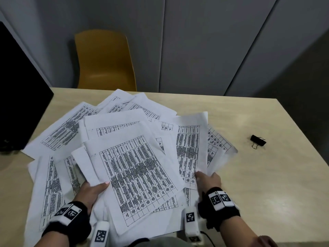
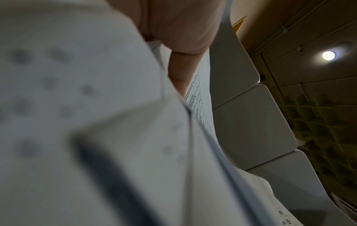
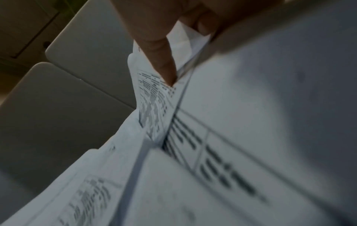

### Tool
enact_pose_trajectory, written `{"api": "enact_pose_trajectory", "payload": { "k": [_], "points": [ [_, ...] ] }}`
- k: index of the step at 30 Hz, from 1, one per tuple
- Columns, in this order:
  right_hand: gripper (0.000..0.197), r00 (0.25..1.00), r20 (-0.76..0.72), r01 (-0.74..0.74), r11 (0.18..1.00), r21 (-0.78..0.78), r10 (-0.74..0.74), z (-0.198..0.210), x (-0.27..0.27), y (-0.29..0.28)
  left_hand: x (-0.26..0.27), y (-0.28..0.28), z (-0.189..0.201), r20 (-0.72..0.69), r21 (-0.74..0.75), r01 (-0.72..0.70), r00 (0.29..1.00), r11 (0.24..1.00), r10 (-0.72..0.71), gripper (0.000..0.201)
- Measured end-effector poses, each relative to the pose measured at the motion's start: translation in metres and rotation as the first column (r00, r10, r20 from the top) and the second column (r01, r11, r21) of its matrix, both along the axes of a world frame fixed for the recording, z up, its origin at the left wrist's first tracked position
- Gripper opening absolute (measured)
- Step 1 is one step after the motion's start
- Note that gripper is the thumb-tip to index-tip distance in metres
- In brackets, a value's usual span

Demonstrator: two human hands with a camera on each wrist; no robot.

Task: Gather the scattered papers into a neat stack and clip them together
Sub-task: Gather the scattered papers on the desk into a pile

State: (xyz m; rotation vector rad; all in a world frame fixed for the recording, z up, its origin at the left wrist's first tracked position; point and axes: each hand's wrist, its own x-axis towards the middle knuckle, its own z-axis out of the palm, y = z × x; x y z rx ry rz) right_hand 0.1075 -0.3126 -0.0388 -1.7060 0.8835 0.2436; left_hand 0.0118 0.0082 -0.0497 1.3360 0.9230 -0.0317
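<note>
Several white printed sheets (image 1: 135, 164) lie fanned out and overlapping over the left and middle of the beige table (image 1: 258, 175). My left hand (image 1: 92, 190) grips the near edge of a few lifted sheets (image 2: 201, 97), thumb on top. My right hand (image 1: 207, 179) pinches the near edge of a sheet (image 1: 190, 148) on the right side of the pile; its finger (image 3: 164, 61) lies against the paper (image 3: 152, 97) in the right wrist view. A black binder clip (image 1: 258, 140) lies by itself on the table to the right, far from both hands.
A yellow chair (image 1: 105, 61) stands behind the table's far edge. A black object (image 1: 19, 104) occupies the far left corner. Grey wall panels (image 1: 195, 41) rise behind. The table's right edge runs close past the clip.
</note>
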Motion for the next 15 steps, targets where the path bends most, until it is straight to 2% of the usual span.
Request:
{"api": "enact_pose_trajectory", "payload": {
  "k": [2,3,4,6,7,10,15],
  "points": [
    [0.080,0.998,-0.056,0.005,0.993,0.116,0.001,-0.012,0.004,-0.004,0.001,-0.001,0.001,0.001,0.006,0.015,1.000,1.000,-0.015,0.010],
    [0.091,0.996,-0.083,-0.028,0.991,0.131,0.039,-0.014,0.004,-0.003,0.001,-0.001,0.002,0.005,0.010,0.024,1.000,1.000,-0.024,0.010],
    [0.086,0.992,-0.091,-0.080,0.989,0.128,0.092,-0.016,0.004,-0.002,0.001,-0.001,0.002,0.006,0.017,0.034,0.999,0.999,-0.034,0.013],
    [0.051,0.982,-0.107,-0.157,0.987,0.028,0.159,-0.017,0.002,-0.003,0.001,-0.001,0.003,0.001,0.034,0.048,0.999,0.998,-0.048,0.020],
    [0.041,0.984,-0.092,-0.155,0.987,-0.034,0.151,-0.016,0.002,-0.005,0.001,-0.001,0.003,-0.001,0.037,0.049,0.999,0.998,-0.049,0.021],
    [0.032,0.994,0.026,-0.101,0.988,-0.117,0.105,-0.012,0.006,-0.017,0.001,-0.002,0.004,0.005,0.038,0.048,0.999,0.998,-0.048,0.022],
    [0.023,0.986,0.078,-0.118,0.944,-0.307,0.149,0.012,0.015,-0.047,0.003,0.000,-0.001,0.003,0.045,0.042,0.999,0.998,-0.042,0.023]
  ]
}}
